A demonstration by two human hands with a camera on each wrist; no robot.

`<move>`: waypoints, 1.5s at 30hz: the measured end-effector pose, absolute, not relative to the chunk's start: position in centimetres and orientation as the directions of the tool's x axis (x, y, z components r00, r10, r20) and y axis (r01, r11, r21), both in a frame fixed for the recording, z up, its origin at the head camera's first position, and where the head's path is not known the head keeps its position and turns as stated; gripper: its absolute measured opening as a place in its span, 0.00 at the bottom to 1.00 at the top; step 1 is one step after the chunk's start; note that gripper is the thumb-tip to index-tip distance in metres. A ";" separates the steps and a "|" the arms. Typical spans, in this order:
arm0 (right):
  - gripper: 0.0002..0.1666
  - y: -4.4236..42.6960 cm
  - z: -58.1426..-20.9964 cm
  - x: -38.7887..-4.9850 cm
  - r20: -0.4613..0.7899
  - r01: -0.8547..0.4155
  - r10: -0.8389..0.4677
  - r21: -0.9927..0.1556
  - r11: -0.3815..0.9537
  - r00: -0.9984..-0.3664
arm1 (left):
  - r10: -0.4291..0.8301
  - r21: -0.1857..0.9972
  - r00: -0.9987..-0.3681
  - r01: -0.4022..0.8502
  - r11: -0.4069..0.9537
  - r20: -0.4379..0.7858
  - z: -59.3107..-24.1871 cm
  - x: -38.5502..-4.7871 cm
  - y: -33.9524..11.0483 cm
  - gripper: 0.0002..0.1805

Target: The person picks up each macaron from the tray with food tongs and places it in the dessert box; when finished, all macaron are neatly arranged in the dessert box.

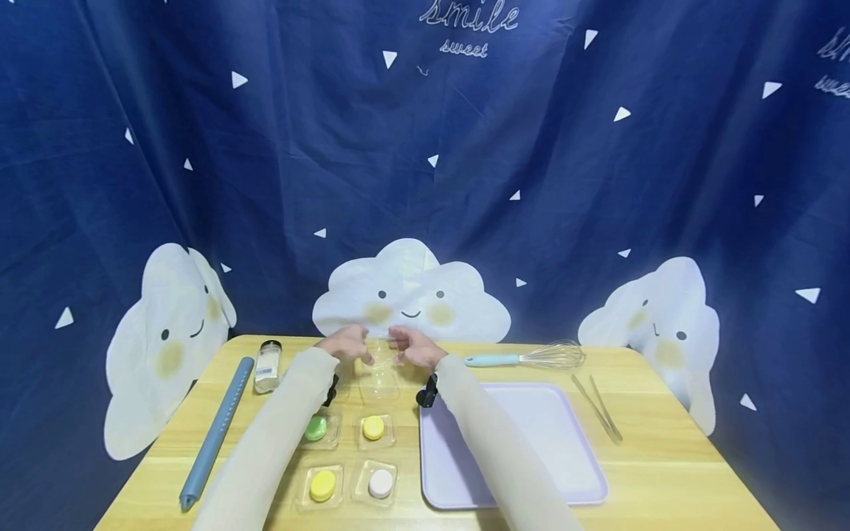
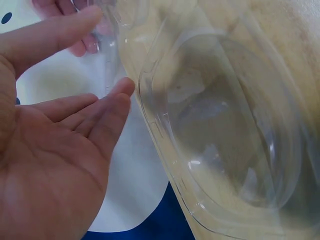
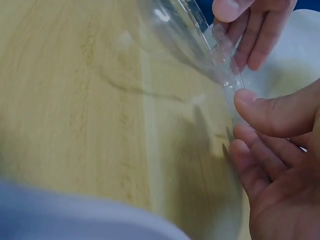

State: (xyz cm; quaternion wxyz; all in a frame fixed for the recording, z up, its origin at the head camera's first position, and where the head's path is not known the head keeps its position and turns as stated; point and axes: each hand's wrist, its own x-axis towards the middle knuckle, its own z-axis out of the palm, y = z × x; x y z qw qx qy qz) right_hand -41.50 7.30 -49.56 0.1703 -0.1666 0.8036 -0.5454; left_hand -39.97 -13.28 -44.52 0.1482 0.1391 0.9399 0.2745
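At the table's far edge, my left hand (image 1: 348, 344) and right hand (image 1: 413, 346) face each other around a clear plastic container (image 1: 380, 383). In the left wrist view its oval hollow (image 2: 225, 130) lies beside my left fingers, which are straight, the thumb held apart. A raised clear part (image 2: 107, 55) stands between the hands. In the right wrist view, my right thumb (image 3: 250, 102) meets the edge of the clear plastic (image 3: 205, 35), its fingers loosely bent and apart from the thumb. Whether either hand grips the plastic is hard to see.
Nearer me, small clear trays hold green (image 1: 316, 428), yellow (image 1: 373, 427) and white (image 1: 381, 483) round pieces. A lilac tray (image 1: 531, 442), whisk (image 1: 531, 358) and tongs (image 1: 600, 413) lie right. A black-lidded jar (image 1: 268, 367) and a blue-grey rod (image 1: 215, 435) are left.
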 end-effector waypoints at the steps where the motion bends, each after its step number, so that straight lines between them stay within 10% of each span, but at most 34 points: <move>1: 0.49 7.3 -49.5 -41.5 -0.087 -0.079 -0.444 -0.936 0.343 -0.892 | 0.340 0.562 -0.919 0.178 0.808 -0.197 -44.5 -40.0 -13.3 0.46; 18: 0.46 6.6 -47.9 -41.4 -0.011 -0.121 -0.368 -0.935 0.332 -0.930 | 0.304 0.570 -0.945 0.186 0.800 -0.118 -44.5 -39.7 -13.0 0.50; 26: 0.48 7.1 -45.1 -40.0 0.095 -0.207 -0.400 -0.947 0.246 -0.911 | 0.362 0.417 -0.909 0.416 0.808 0.206 -44.3 -39.2 -13.2 0.41; 31: 0.39 7.7 -43.5 -38.9 0.113 -0.117 -0.398 -0.993 -0.015 -0.910 | 0.585 -0.034 -0.618 0.671 0.740 0.525 -43.6 -38.6 -13.6 0.40; 37: 0.35 8.4 -42.9 -38.6 0.012 0.115 -0.525 -0.971 -0.209 -0.851 | 0.813 -0.609 -0.210 0.568 0.553 0.543 -42.5 -37.9 -14.2 0.28; 45: 0.37 9.5 -43.5 -38.4 -0.030 0.225 -0.697 -0.956 -0.190 -0.716 | 0.863 -0.725 -0.116 0.495 0.479 0.491 -42.1 -37.1 -14.2 0.27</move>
